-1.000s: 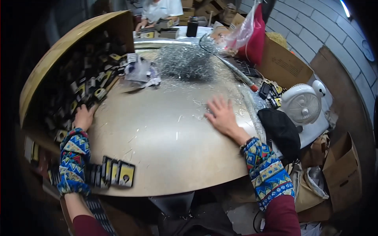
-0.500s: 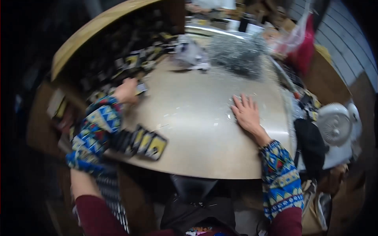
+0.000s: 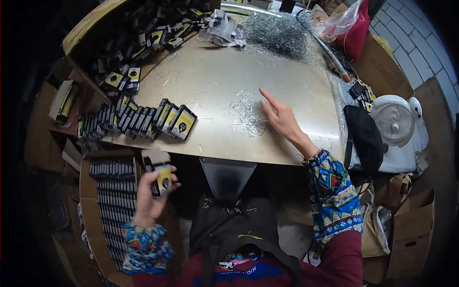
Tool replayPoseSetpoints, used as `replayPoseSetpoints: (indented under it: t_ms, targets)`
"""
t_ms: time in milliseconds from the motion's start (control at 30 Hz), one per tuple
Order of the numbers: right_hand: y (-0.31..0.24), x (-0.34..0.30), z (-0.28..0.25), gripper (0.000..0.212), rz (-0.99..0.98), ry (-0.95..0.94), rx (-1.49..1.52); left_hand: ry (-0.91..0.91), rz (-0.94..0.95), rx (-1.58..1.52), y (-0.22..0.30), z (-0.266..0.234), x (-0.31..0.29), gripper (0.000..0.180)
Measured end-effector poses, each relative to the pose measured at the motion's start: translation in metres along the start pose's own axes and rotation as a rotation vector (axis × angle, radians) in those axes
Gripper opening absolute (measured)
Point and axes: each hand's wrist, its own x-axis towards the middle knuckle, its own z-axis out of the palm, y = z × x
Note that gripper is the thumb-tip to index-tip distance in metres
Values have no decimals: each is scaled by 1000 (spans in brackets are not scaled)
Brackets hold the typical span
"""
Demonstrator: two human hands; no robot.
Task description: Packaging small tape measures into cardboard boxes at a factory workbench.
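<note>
A small black and yellow cardboard box is held in my left hand, with its pale top flap standing up. This hand is just off the table's front edge, above an open carton. On the table, my right hand has its fingers stretched out beside a small heap of shiny bent wire pieces. It appears to touch the heap's right side. Left of the heap, a row of similar black and yellow boxes leans along the table's front left edge.
The carton at lower left holds rows of packed boxes. A large tangle of wire pieces lies at the back, by crumpled paper. Loose boxes fill the back left. A white fan stands right; a grey chute hangs below the edge.
My left hand has come from the loose boxes at back left down to the front edge, a box in it. A small heap of wire now lies beside my right hand, which has shifted slightly left.
</note>
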Motion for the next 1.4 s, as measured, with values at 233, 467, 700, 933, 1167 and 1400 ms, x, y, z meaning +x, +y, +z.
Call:
replayPoseSetpoints:
  t_ms: [233,467,700,933,1167,1400]
  targets:
    - [9,-24,34,50,-207,-54,-481,142,-139,60,-104,-46,-7,33]
    - [-3,-13,85,48,-367,-49,-721,8,-187,453,-152,-53,7,30]
    - [-19,-34,118,46,-387,28,-788,-217,-325,526,-171,-34,6,35]
    - [-48,-105,125,48,-327,-84,-723,-167,-346,231,-183,-17,-1,26]
    - [-76,-124,84,41,-191,-285,-220,-99,-215,425,-198,-12,-12,50]
    - [-26,-146,132,37,-402,-193,-545,-154,125,947,-205,-1,-19,90]
